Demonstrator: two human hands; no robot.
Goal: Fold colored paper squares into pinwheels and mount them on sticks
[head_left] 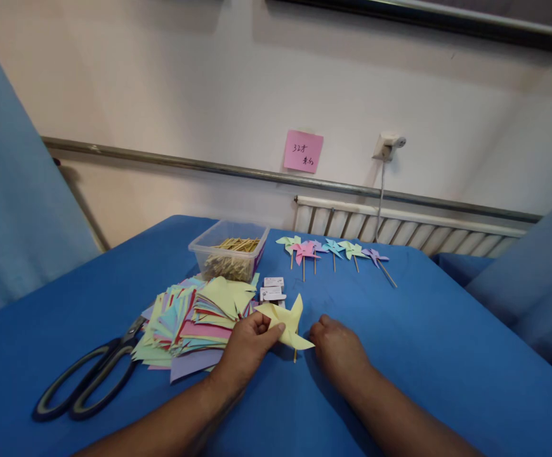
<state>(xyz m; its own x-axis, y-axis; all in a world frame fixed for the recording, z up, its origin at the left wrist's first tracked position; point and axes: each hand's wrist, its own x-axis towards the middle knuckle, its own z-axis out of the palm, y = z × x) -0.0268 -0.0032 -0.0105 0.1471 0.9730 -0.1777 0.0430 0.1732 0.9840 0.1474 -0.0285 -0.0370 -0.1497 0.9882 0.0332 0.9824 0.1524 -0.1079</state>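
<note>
A pale yellow paper pinwheel (283, 324) is pinched between the thumb and fingers of my left hand (247, 343). Below its blades the end of a thin wooden stick (295, 357) shows. Just right of the pinwheel, my right hand (340, 349) is closed, its knuckles near one blade tip; whatever its fingers may hold is hidden. Directly behind the pinwheel stand small white boxes (271, 293). On the left, close to my left wrist, lies a heaped stack of coloured paper pieces (195, 320), with large dark-handled scissors (95, 374) beside it.
A clear plastic tub (200, 249) of wooden sticks (233, 254) stands behind the paper. Several finished pinwheels (304, 252) lie in a row at the back of the blue-covered table (428, 368). Beyond are a radiator (409, 228), a metal rail and a wall socket with a cord.
</note>
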